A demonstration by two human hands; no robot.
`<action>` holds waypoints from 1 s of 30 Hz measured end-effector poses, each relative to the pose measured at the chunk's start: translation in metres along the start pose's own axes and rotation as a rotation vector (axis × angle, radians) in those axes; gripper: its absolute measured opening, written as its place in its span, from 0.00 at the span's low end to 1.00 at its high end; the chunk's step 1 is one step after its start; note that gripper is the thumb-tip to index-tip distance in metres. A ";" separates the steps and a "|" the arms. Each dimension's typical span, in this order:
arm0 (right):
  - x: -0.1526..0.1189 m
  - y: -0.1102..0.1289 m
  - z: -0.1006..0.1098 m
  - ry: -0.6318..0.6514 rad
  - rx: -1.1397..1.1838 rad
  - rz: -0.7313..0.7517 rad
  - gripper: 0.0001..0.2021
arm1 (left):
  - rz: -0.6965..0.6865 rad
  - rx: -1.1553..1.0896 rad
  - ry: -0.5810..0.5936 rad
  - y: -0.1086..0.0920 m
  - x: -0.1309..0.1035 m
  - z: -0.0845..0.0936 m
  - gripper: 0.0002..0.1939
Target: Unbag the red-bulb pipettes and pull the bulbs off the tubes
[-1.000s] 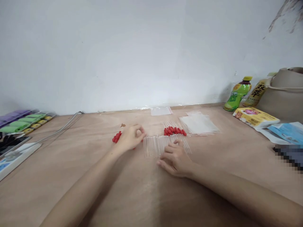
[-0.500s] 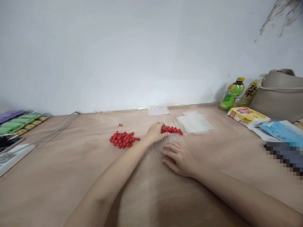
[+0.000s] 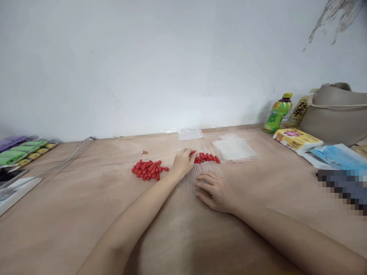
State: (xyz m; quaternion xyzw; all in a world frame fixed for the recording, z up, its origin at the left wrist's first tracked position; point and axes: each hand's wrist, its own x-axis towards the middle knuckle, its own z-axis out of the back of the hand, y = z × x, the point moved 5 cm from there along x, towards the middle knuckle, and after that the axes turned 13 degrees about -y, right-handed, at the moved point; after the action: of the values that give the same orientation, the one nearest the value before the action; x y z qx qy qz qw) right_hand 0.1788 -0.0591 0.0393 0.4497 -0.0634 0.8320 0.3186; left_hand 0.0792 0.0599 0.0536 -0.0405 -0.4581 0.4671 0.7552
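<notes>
My left hand (image 3: pixel 182 163) is closed, its fingertips pinching a red rubber bulb (image 3: pixel 194 152) at the left end of a row. The rest of that row, several red bulbs (image 3: pixel 208 157), lies along the thin clear tubes (image 3: pixel 190 177), which are laid side by side. Over the right part of the tubes rests my right hand (image 3: pixel 216 191), fingers apart and stretched out, holding nothing. A loose pile of red rubber bulbs (image 3: pixel 147 170) sits left of my left wrist. My left hand hides some of the tubes.
Clear plastic bags (image 3: pixel 235 148) lie behind the tubes, with another bag (image 3: pixel 190 134) near the wall. To the right stand a green bottle (image 3: pixel 278 113), a yellow tissue pack (image 3: pixel 298 139) and a grey bag (image 3: pixel 332 114). A cable (image 3: pixel 71 156) and green rolls (image 3: pixel 24 149) are at left.
My left hand has shifted a little left along the row, and its thumb and fingers have drawn together at a red bulb. My right hand has stayed over the tubes.
</notes>
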 end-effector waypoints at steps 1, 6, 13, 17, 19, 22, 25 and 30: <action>-0.001 -0.001 0.000 -0.014 0.008 0.006 0.11 | 0.036 -0.021 -0.036 0.002 -0.002 0.005 0.12; -0.009 -0.014 0.001 -0.159 -0.014 -0.030 0.11 | 0.172 -0.132 -0.140 0.015 -0.028 0.047 0.15; -0.001 -0.021 0.005 -0.245 -0.094 -0.030 0.26 | -0.061 -0.234 -0.068 0.036 -0.081 0.106 0.09; 0.008 -0.015 -0.001 -0.133 -0.131 0.069 0.26 | -0.100 -0.239 -0.071 0.038 -0.088 0.104 0.08; 0.009 -0.015 -0.004 -0.096 -0.168 0.077 0.23 | -0.149 -0.249 -0.033 0.034 -0.088 0.098 0.08; 0.010 -0.014 -0.007 -0.104 -0.205 0.085 0.18 | -0.216 -0.256 -0.003 0.030 -0.089 0.093 0.08; 0.009 -0.012 -0.009 -0.119 -0.187 0.114 0.13 | -0.244 -0.239 0.005 0.029 -0.091 0.094 0.08; 0.006 -0.010 -0.010 -0.172 -0.142 0.146 0.10 | -0.331 -0.043 0.028 0.013 -0.092 0.095 0.20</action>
State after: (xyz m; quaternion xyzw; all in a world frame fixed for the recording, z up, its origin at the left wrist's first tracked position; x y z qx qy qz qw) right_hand 0.1751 -0.0441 0.0367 0.4900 -0.1817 0.8047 0.2818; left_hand -0.0128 -0.0359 0.0419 0.0127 -0.4578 0.3259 0.8271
